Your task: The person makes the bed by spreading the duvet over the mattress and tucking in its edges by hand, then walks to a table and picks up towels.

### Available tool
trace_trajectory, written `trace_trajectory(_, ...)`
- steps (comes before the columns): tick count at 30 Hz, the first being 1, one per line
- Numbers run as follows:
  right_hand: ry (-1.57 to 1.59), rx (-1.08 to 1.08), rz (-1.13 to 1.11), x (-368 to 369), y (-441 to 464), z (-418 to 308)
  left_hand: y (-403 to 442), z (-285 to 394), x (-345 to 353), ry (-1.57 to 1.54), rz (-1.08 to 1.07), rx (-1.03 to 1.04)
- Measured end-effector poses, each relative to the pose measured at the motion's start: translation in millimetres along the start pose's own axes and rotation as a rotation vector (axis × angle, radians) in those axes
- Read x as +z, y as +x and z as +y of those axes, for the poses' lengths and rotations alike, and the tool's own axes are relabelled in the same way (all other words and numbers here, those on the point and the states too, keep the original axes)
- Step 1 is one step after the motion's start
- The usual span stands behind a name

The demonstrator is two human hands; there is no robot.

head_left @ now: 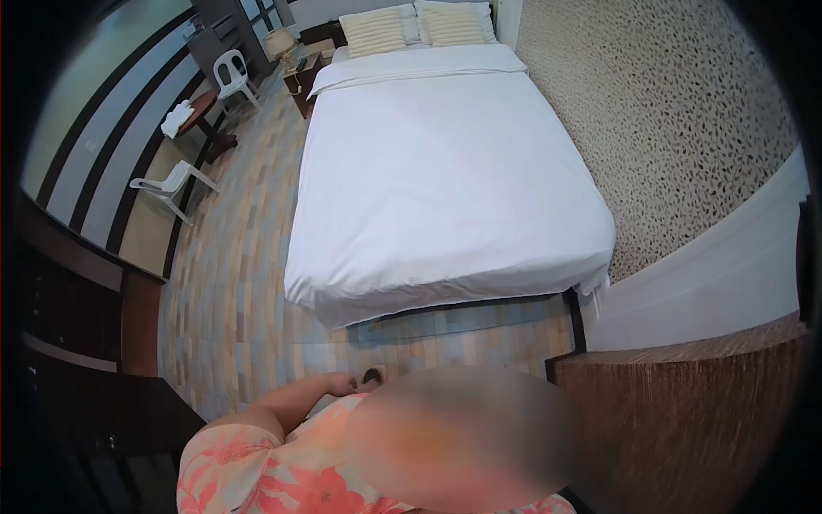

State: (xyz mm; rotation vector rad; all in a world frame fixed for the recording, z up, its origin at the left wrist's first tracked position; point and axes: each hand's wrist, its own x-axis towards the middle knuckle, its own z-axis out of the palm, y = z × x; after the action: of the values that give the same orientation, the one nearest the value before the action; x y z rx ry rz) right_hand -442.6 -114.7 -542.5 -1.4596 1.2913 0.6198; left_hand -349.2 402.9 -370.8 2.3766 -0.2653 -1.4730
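My left hand (pixel 342 383) is in front of my body at the bottom, the arm bent inward from a floral sleeve (pixel 227 454). Its fingers look curled; whether anything is inside them is hidden. Just beyond it a small dark shape (pixel 372 376) shows against the floor, perhaps the tip of footwear. A blurred grey oval covers much of my floral top (pixel 317 480). No part of my right hand shows. Ahead stands a bed (pixel 445 180) with a smooth white cover, its upper edge folded back; neither visible hand nor arm touches it.
Cream pillows (pixel 372 32) lie at the bed's head. A nightstand (pixel 301 84) with a lamp (pixel 280 44), white plastic chairs (pixel 175 182) and a round table (pixel 204 107) bearing white cloth (pixel 177 118) stand left. Dark cabinets (pixel 77 411) and a brown wooden surface (pixel 685 420) flank me.
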Motion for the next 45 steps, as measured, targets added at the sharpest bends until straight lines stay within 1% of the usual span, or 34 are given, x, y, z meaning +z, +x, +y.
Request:
trace_trajectory(1, 0.006, -0.002, -0.011, 2.9, 12.3, 20.9, -8.3, -21.3, -1.9, -0.006, 0.006, 0.003)
trace_trajectory(3, -0.224, 0.000, 0.095, 16.6, -11.6, 31.3, -29.9, -59.7, -6.0, -0.125, 0.137, -0.130)
trace_trajectory(4, -0.398, -0.065, 0.139, 29.8, -21.1, 34.6, -40.6, -80.8, -9.2, -0.244, 0.215, -0.192)
trace_trajectory(5, -0.659, -0.222, 0.177, 47.3, -21.7, 42.4, -47.3, -108.4, -5.6, -0.268, 0.232, -0.205)
trace_trajectory(6, -0.938, -0.443, 0.233, 70.5, -27.4, 49.6, -55.5, -134.7, -4.2, -0.417, 0.366, -0.199)
trace_trajectory(7, -1.144, -0.668, 0.313, 102.1, -33.9, 58.0, -66.1, -165.5, -4.0, -0.560, 0.500, -0.191)
trace_trajectory(8, -1.239, -0.850, 0.340, 148.8, -33.7, 58.8, -78.3, -194.9, 1.3, -0.624, 0.574, -0.204)
trace_trajectory(9, -1.053, -0.866, 0.072, 209.0, -24.9, 43.4, -90.8, -224.0, 6.5, -0.631, 0.576, -0.221)
trace_trajectory(10, -1.258, -0.743, -0.225, 280.7, -46.1, 4.7, -103.0, -254.0, 21.6, -0.647, 0.584, -0.217)
trace_trajectory(11, -1.241, -0.605, -0.155, 357.4, -99.2, -29.6, -115.1, -287.0, 32.0, -0.663, 0.597, -0.204)
trace_trajectory(12, -1.142, -0.734, -0.273, 422.3, -153.6, -62.6, -138.6, -310.8, 33.8, -0.688, 0.509, -0.269)
trace_trajectory(13, -0.989, -0.795, -0.316, 492.0, -159.2, -68.8, -161.3, -331.2, 37.5, -0.725, 0.431, -0.335)
trace_trajectory(15, -0.725, -0.321, -0.502, 595.3, -235.6, -111.8, -167.9, -423.1, 86.0, -0.407, 0.232, -0.384)
trace_trajectory(16, -0.756, -0.338, -0.525, 633.7, -236.9, -115.4, -188.6, -440.6, 80.3, -0.436, 0.253, -0.408)
trace_trajectory(18, -1.095, -0.484, -0.280, 708.0, -233.1, -136.0, -234.5, -461.4, 41.5, -0.476, 0.251, -0.361)
trace_trajectory(19, -1.090, -0.501, -0.288, 730.6, -247.4, -150.8, -249.1, -474.2, 15.4, -0.472, 0.267, -0.369)
trace_trajectory(21, -1.283, -0.788, -0.060, 741.9, -273.6, -171.1, -260.7, -500.3, -27.8, -0.778, 0.496, -0.214)
trace_trajectory(23, -1.587, -0.909, -0.179, 768.5, -205.9, -152.4, -249.5, -546.3, -77.2, -0.755, 0.489, -0.170)
trace_trajectory(25, -1.858, -1.000, -0.908, 760.7, -178.2, -125.7, -231.3, -598.4, -134.7, -0.680, 0.572, -0.182)
trace_trajectory(26, -1.817, -0.973, -0.869, 754.1, -175.2, -116.2, -216.9, -621.3, -158.4, -0.642, 0.541, -0.143)
trace_trajectory(28, -1.909, -0.697, -1.118, 753.2, -177.0, -117.9, -192.5, -673.3, -194.2, -0.543, 0.575, -0.342)
trace_trajectory(29, -1.957, -0.562, -1.252, 754.5, -168.4, -124.0, -182.8, -696.5, -209.1, -0.564, 0.586, -0.364)
trace_trajectory(30, -1.975, -0.460, -1.243, 756.6, -169.5, -141.3, -174.3, -717.5, -222.4, -0.595, 0.602, -0.391)
trace_trajectory(33, -1.954, -0.300, -1.007, 777.2, -171.4, -234.1, -186.0, -767.9, -273.2, -0.611, 0.569, -0.427)
trace_trajectory(35, -1.956, -0.298, -0.894, 814.5, -165.7, -303.9, -194.3, -817.6, -283.8, -0.663, 0.472, -0.489)
trace_trajectory(37, -1.895, -0.383, -0.768, 882.1, -161.8, -381.7, -190.4, -864.8, -292.3, -0.745, 0.433, -0.582)
trace_trajectory(38, -1.818, -0.468, -0.693, 930.1, -161.8, -428.8, -193.5, -876.9, -307.5, -0.837, 0.446, -0.646)
trace_trajectory(39, -1.685, -0.598, -0.630, 978.1, -167.9, -476.5, -205.5, -877.6, -339.1, -0.924, 0.462, -0.712)
trace_trajectory(40, -1.524, -0.867, -0.581, 1016.4, -194.2, -536.7, -194.9, -894.2, -357.2, -0.913, 0.462, -0.686)
trace_trajectory(41, -1.202, -1.120, -0.441, 1051.4, -239.0, -588.4, -184.8, -913.3, -358.4, -0.896, 0.591, -0.665)
trace_trajectory(42, -0.995, -1.147, -0.406, 1083.6, -285.8, -639.5, -169.9, -935.4, -355.5, -0.885, 0.722, -0.642)
trace_trajectory(43, -0.762, -1.168, -0.330, 1124.9, -283.9, -670.2, -148.7, -951.1, -369.1, -0.883, 0.786, -0.622)
trace_trajectory(44, -0.714, -1.221, -0.294, 1161.6, -296.6, -703.2, -127.7, -967.2, -382.8, -0.878, 0.849, -0.601)
trace_trajectory(45, -0.662, -1.275, -0.261, 1189.6, -308.1, -733.9, -114.3, -975.9, -412.9, -0.867, 0.762, -0.650)
